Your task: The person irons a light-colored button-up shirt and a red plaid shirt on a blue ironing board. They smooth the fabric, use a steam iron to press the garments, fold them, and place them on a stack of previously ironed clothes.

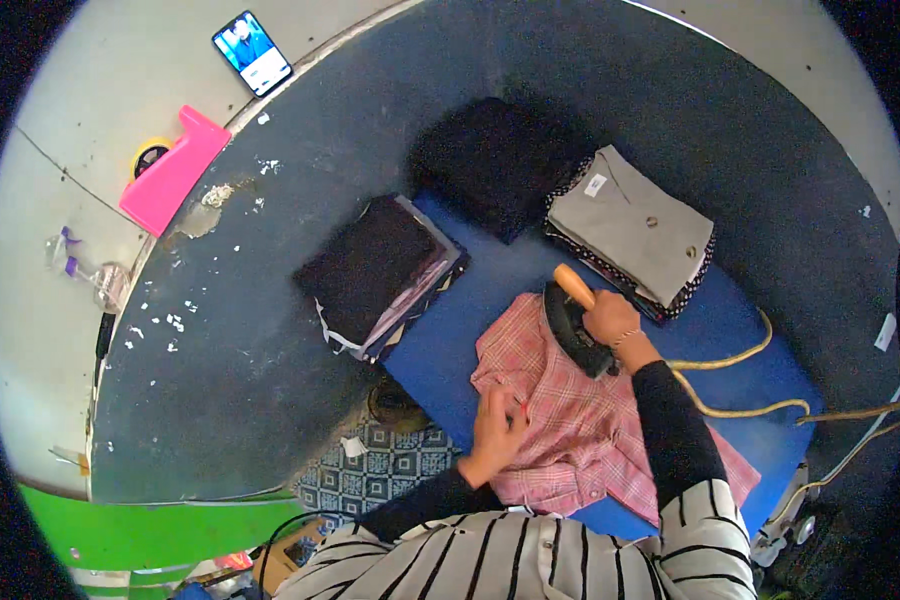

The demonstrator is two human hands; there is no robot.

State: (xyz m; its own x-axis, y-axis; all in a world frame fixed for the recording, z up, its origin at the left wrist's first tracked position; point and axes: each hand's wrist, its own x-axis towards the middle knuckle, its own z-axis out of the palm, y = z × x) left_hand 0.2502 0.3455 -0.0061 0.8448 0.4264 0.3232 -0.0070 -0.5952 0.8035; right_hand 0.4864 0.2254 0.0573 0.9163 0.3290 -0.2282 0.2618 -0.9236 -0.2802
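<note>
A pink plaid shirt (570, 430) lies spread over a blue-covered ironing surface (448, 345). My right hand (612, 318) is closed round the wooden handle of a dark iron (568, 325), whose base rests on the upper part of the shirt. At the shirt's left edge is my left hand (497, 432). Its thumb and fingers are apart and touch the cloth; part of its fingers is hard to make out. Beyond the iron sits a stack of folded clothes, a grey garment (630, 220) with a white tag on top.
Dark folded clothes (370, 270) lie at the left, and a black cloth pile (500, 155) lies farther back. A tan cord (725, 360) loops at the right. A pink tape dispenser (175, 175) and a lit phone (253, 55) lie past the dark table's edge.
</note>
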